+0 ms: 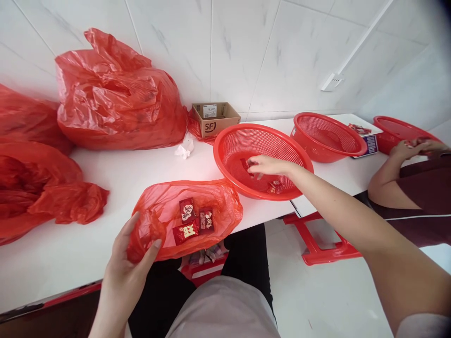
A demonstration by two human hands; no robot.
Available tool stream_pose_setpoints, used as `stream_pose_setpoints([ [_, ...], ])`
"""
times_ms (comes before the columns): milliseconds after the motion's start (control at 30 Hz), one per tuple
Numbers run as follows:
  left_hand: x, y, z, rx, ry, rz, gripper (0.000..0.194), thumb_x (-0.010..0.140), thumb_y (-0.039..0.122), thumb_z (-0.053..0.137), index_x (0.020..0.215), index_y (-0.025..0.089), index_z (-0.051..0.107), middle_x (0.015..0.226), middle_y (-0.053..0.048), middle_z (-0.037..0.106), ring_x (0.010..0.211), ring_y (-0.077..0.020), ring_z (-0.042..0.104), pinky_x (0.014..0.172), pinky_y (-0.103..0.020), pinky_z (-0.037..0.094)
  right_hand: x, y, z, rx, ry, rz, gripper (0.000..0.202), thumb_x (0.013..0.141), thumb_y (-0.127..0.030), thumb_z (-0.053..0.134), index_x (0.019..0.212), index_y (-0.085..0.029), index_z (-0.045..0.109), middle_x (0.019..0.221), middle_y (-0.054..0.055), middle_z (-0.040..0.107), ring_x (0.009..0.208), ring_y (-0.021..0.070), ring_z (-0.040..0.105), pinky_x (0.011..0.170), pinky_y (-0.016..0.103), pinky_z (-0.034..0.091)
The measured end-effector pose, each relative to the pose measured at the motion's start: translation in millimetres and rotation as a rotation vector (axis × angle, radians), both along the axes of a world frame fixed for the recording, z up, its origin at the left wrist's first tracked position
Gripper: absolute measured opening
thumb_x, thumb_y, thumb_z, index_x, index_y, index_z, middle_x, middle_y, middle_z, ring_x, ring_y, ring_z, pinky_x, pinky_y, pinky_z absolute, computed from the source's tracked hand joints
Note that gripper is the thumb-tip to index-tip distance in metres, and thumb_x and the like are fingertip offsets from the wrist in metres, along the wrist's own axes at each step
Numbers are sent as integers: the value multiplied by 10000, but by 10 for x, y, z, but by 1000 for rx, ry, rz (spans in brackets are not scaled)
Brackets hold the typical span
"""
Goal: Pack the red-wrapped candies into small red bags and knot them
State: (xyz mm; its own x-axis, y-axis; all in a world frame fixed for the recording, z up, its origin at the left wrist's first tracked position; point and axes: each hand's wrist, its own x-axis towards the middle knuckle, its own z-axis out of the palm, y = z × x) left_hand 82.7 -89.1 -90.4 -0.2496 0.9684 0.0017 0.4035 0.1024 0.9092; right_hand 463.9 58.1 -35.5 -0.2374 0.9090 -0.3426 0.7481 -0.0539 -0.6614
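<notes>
"Where do the packets stand?"

"Three red packets (186,210) lie flat in an open red bag (229,197) at the near edge of the white surface (141,166). Just beside it, to the right, the large red basket (269,138) has a gold-marked packet (274,187) loose at the bottom."

"And the hands?"

"The left hand (128,258) is at the bag's left end, thumb and fingers wide apart, touching the bunched film. The right hand (266,166) reaches inside the basket, fingers bent down over a small red packet (244,164); they look narrow, but I can't tell whether they grip it or only touch it."

"So how far along is it?"

"Partway, I'd judge. Three packets sit in the bag, which has plenty of room, and at least two are within the basket, counting the one at the fingertips. Both containers hold some, so the sharing-out looks unfinished."

"Anything bulkier around?"

"A bulging red bag (120,103) leans toward the far edge, left of a small carton (220,127). Further right along that edge stands a second red basket (301,141), and beyond it a co-worker's hands (414,148) are at a third basket (382,136)"
</notes>
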Motion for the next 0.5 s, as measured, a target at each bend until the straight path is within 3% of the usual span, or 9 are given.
stream_pose_setpoints([
  [100,-8,14,-11,-14,0,16,773,743,525,700,1442,313,449,1443,-54,508,1355,-337,434,1172,-517,276,-32,-105,152,-135,505,-54,179,847,-292,595,947,-145,616,939,92,668,725,160,661,654,307,557],
  [200,-6,37,-41,0,17,2,771,746,522,699,1444,315,447,1453,-57,499,1350,-335,441,1167,-522,280,-198,-247,253,-197,677,35,189,860,-294,630,975,-147,603,877,59,675,649,122,643,590,257,548],
  [367,15,36,-40,2,-9,-31,773,761,496,699,1459,312,425,1437,-68,517,1319,-323,481,1149,-523,313,-680,-458,261,-257,551,287,290,861,-269,662,1117,-161,578,1000,76,699,670,111,661,586,230,544],
  [433,12,24,-29,11,1,-23,757,769,491,694,1455,311,430,1448,-64,507,1337,-314,464,1154,-511,312,-854,-518,256,-211,410,271,456,858,-214,646,1294,-191,514,1098,99,694,656,114,663,576,238,540],
  [500,-10,10,-33,29,11,-19,747,772,484,693,1451,307,436,1460,-60,497,1352,-306,449,1160,-499,308,-934,-539,281,-42,265,178,561,879,-176,593,1410,-242,425,1205,111,666,635,107,657,573,243,532],
])
